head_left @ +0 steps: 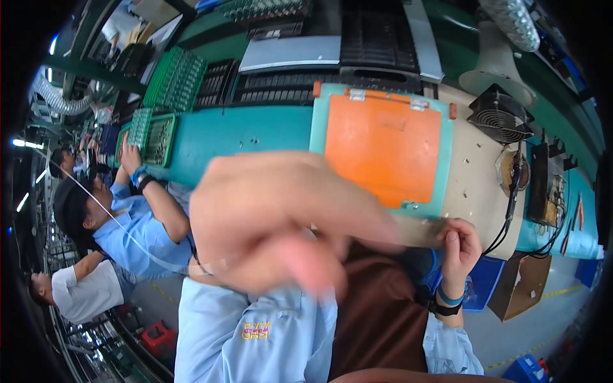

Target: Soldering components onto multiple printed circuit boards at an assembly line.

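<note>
My left hand is large and close in the middle of the view, smeared by motion. It covers part of the bench, and whether its fingers hold anything does not show. Beyond it lies a flat fixture with an orange lid and a pale green frame; hinges line its far edge and a small latch its near edge. My right hand is at the bench's near edge, right of the fixture's near corner. Its fingers are curled in toward the thumb; anything between them is too small or hidden to make out.
A small black fan stands to the right, near a black device with cables and pliers. Green circuit boards and black trays line the back. A co-worker sits at left. A cardboard box is below the bench.
</note>
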The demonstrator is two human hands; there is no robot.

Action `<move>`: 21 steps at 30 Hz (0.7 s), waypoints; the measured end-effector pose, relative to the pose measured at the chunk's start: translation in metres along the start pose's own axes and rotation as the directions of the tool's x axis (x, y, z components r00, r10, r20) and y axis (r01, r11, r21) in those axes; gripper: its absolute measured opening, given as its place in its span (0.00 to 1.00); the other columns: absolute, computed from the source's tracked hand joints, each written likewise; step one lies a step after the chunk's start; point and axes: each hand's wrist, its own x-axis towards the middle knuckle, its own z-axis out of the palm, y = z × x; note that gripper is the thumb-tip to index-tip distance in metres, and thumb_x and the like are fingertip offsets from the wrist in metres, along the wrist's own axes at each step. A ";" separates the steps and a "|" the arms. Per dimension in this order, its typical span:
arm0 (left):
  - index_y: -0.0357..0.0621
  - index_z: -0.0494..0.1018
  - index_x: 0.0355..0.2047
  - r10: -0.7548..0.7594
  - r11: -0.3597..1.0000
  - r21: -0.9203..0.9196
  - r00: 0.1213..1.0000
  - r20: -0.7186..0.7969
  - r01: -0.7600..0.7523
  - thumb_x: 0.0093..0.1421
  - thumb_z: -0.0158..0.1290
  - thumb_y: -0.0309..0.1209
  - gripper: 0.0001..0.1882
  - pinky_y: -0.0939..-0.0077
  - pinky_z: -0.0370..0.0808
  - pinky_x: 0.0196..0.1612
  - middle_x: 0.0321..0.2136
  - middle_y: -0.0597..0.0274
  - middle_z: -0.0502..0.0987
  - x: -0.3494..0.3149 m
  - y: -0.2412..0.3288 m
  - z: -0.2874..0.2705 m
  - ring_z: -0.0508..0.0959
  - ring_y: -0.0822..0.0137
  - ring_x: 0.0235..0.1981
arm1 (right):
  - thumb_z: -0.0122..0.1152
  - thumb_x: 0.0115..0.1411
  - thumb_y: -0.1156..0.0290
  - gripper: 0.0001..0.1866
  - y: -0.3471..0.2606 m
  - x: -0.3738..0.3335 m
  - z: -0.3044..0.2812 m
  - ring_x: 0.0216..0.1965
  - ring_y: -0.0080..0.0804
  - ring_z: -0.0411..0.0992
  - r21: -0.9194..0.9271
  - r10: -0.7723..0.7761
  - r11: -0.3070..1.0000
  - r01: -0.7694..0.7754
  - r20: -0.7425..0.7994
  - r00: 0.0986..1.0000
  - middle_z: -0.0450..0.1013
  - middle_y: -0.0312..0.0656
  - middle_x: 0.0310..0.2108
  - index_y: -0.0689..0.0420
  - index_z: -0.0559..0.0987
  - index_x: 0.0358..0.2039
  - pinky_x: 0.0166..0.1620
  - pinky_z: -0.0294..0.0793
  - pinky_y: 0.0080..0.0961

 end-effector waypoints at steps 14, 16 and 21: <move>0.52 0.84 0.43 -0.011 -0.113 0.701 0.704 -0.710 0.705 0.65 0.59 0.39 0.11 0.60 0.79 0.40 0.32 0.55 0.84 -0.042 -0.079 -0.181 0.84 0.52 0.35 | 0.54 0.66 0.83 0.08 -0.003 0.012 0.000 0.32 0.26 0.74 -0.124 -0.086 0.986 0.109 0.178 0.980 0.75 0.41 0.32 0.67 0.78 0.44 0.36 0.73 0.21; 0.53 0.84 0.43 0.020 -0.184 0.667 0.681 -0.732 0.722 0.64 0.60 0.41 0.12 0.59 0.79 0.42 0.34 0.55 0.84 -0.053 -0.095 -0.219 0.84 0.53 0.37 | 0.54 0.66 0.84 0.08 -0.005 0.013 0.000 0.31 0.26 0.74 -0.121 -0.106 0.984 0.130 0.187 0.977 0.74 0.42 0.32 0.67 0.78 0.44 0.36 0.73 0.21; 0.56 0.85 0.43 0.141 -0.322 0.586 0.649 -0.748 0.744 0.62 0.61 0.43 0.12 0.58 0.80 0.45 0.37 0.56 0.83 -0.089 -0.135 -0.281 0.84 0.53 0.42 | 0.54 0.65 0.84 0.08 -0.006 0.017 0.001 0.29 0.28 0.74 -0.135 -0.170 0.971 0.200 0.204 0.964 0.74 0.43 0.29 0.66 0.79 0.42 0.33 0.71 0.22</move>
